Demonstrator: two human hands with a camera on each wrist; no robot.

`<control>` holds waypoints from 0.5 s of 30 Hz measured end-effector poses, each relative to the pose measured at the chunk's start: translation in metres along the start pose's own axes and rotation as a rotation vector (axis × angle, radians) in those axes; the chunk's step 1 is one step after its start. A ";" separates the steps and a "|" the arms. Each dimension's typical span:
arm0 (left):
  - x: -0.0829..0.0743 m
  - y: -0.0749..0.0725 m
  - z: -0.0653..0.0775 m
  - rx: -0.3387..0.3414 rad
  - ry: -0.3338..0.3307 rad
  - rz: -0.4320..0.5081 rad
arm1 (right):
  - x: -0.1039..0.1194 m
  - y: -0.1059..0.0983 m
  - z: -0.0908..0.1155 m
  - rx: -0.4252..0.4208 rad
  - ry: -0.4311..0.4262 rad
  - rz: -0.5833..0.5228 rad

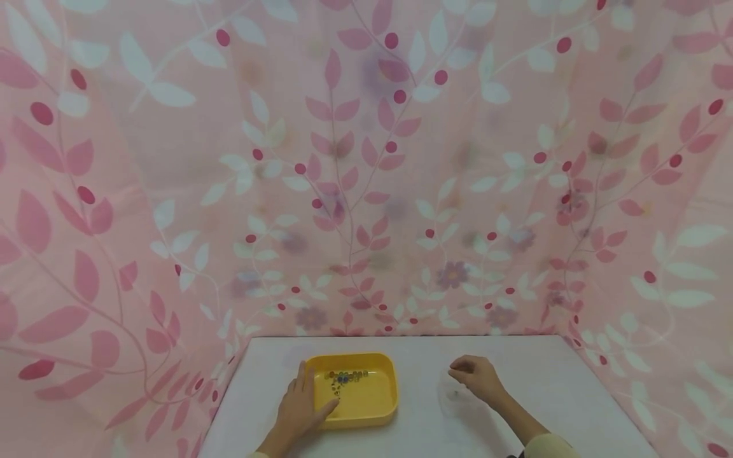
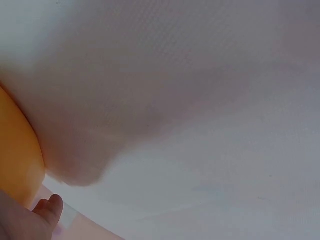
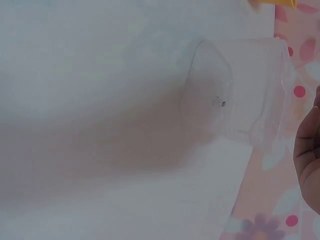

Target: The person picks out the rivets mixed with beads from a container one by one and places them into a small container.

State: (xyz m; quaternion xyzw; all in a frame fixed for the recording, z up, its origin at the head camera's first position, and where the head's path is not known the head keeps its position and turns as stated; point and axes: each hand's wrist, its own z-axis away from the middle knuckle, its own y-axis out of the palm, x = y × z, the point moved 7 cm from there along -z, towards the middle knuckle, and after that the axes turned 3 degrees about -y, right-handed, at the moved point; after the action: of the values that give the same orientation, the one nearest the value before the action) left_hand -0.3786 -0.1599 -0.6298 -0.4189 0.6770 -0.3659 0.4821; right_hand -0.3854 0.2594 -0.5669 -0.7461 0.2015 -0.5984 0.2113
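A yellow tray [image 1: 372, 421] stands on the white table, with a cluster of small beads [image 1: 349, 376], some blue, others amber or clear, toward its back left. My left hand [image 1: 299, 404] rests at the tray's left side, fingers straight along the rim and thumb reaching over the front corner. To the right is a clear plastic container [image 3: 250, 90], with something small and dark [image 3: 223, 103] inside. My right hand [image 1: 478, 380] hovers over that container, thumb and fingertips drawn together; I cannot tell whether they pinch anything. Only part of its curled fingers enters the right wrist view.
The white table [image 1: 418, 362] ends at a pink leaf-patterned curtain [image 1: 366, 254] behind it, and more of the same cloth hangs at both sides. A stretch of tabletop lies between the tray and the clear container.
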 end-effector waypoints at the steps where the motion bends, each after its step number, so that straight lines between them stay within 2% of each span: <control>1: 0.000 0.000 0.000 0.000 -0.001 0.004 | -0.002 -0.001 0.000 -0.002 0.000 0.006; 7: -0.001 -0.003 0.001 0.041 -0.011 0.004 | -0.016 -0.003 0.004 -0.009 0.029 0.017; 15: -0.003 -0.004 0.001 0.055 -0.010 -0.011 | -0.028 -0.004 0.016 -0.019 0.132 -0.033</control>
State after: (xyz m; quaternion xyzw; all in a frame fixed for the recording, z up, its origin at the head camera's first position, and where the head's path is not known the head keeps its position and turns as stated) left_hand -0.3764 -0.1591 -0.6256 -0.4109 0.6619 -0.3851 0.4947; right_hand -0.3754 0.2790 -0.5905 -0.7100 0.2082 -0.6480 0.1805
